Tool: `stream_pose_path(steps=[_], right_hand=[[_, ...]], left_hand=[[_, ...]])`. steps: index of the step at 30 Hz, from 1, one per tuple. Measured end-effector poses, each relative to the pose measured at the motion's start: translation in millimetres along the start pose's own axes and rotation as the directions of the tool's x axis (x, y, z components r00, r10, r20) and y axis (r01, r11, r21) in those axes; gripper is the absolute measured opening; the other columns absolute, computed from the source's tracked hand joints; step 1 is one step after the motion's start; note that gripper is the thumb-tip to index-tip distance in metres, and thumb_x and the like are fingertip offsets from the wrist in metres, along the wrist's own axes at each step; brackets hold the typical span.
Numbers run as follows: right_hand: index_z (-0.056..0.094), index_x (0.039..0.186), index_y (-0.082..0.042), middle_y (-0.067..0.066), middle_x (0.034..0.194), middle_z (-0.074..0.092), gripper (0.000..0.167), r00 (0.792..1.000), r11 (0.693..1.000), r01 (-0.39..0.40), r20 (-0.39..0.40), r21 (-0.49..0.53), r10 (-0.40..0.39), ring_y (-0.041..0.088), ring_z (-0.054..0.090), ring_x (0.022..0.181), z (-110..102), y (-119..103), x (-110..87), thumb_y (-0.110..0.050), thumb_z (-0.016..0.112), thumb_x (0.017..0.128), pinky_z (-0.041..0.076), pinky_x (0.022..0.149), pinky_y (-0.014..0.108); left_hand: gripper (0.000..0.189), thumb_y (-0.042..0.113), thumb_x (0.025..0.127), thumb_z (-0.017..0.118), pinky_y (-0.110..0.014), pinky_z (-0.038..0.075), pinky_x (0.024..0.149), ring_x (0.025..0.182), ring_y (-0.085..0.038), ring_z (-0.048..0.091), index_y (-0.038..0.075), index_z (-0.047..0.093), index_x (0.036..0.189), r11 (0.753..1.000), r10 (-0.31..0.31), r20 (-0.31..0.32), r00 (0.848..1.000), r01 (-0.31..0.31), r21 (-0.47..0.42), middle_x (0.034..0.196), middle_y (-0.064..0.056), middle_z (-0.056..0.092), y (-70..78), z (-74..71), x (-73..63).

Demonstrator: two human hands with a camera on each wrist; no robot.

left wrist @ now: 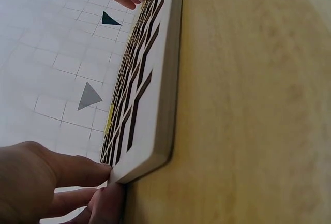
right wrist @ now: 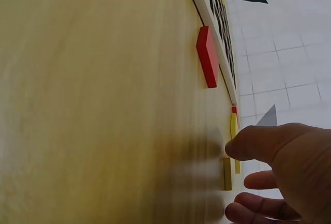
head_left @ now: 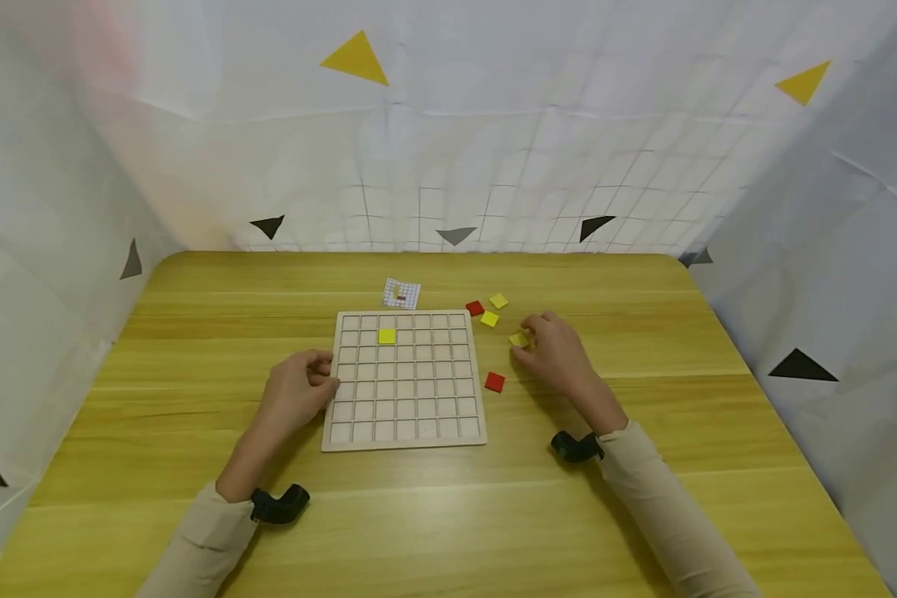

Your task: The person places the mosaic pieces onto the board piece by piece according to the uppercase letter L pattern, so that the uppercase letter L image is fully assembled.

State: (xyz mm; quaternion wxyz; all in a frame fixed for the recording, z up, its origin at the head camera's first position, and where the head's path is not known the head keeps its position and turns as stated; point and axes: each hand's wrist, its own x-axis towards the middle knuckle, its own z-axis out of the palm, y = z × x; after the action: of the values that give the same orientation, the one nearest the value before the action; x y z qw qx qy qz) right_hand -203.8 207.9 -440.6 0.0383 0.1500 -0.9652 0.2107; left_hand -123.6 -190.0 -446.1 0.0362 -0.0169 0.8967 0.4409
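Note:
A square wooden grid board (head_left: 406,446) lies flat on the table, with one yellow tile (head_left: 386,336) in a cell near its far side. My left hand (head_left: 295,389) pinches the board's left edge, thumb (left wrist: 95,172) on top of the rim and fingers against its side. Right of the board, my right hand (head_left: 556,353) is low over the table around another yellow tile (head_left: 519,340). Its thumb tip (right wrist: 232,149) is right at that tile, while the fingers are spread apart beyond it. A red tile (head_left: 495,382) lies between this hand and the board.
Past the board's far right corner lie a red tile (head_left: 474,308) and two yellow tiles (head_left: 498,301). A small card (head_left: 401,294) printed with a grid pattern rests behind the board. White sheets (head_left: 448,124) with coloured triangles surround the wooden table (head_left: 448,531) at the back and sides.

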Motion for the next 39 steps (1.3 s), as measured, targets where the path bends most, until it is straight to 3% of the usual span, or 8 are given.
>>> stream_pose_path(steps=[7, 19, 39], right_hand=[[0.070, 0.101, 0.002, 0.011, 0.089, 0.059, 0.028, 0.999, 1.000, -0.029, 0.036, 0.002, 0.029, 0.025, 0.051, 0.077, 0.5, 0.8, 4.4, -0.021, 0.075, 0.085, 0.045, 0.068, 0.037], [0.073, 0.104, 0.005, 0.015, 0.094, 0.067, 0.027, 0.998, 0.999, -0.024, 0.065, 0.025, 0.023, 0.027, 0.060, 0.085, -1.3, -1.5, 8.3, -0.014, 0.074, 0.084, 0.051, 0.077, 0.044], [0.070, 0.106, 0.002, 0.012, 0.094, 0.057, 0.027, 0.999, 0.994, -0.021, 0.046, 0.106, 0.016, 0.023, 0.055, 0.078, 2.9, 5.1, 1.0, -0.004, 0.071, 0.080, 0.047, 0.067, 0.036]], left_hand=[[0.042, 0.006, 0.091, 0.067, -0.035, 0.056, 0.073, 0.096, -0.028, 0.067, -0.005, 0.060, 0.131, 1.000, 0.005, -0.005, 1.000, -0.005, -0.011, 0.109, -0.016, 0.064, 0.9, 0.4, -2.1], [0.043, 0.007, 0.091, 0.067, -0.039, 0.056, 0.077, 0.095, -0.027, 0.067, -0.006, 0.060, 0.131, 1.000, 0.028, -0.012, 1.000, -0.028, 0.010, 0.108, -0.015, 0.065, 0.9, 1.2, -3.4], [0.043, 0.009, 0.090, 0.067, -0.041, 0.056, 0.078, 0.095, -0.028, 0.068, -0.006, 0.061, 0.130, 0.999, 0.029, -0.009, 1.000, -0.028, 0.021, 0.107, -0.015, 0.065, 2.3, -0.3, -2.2]])
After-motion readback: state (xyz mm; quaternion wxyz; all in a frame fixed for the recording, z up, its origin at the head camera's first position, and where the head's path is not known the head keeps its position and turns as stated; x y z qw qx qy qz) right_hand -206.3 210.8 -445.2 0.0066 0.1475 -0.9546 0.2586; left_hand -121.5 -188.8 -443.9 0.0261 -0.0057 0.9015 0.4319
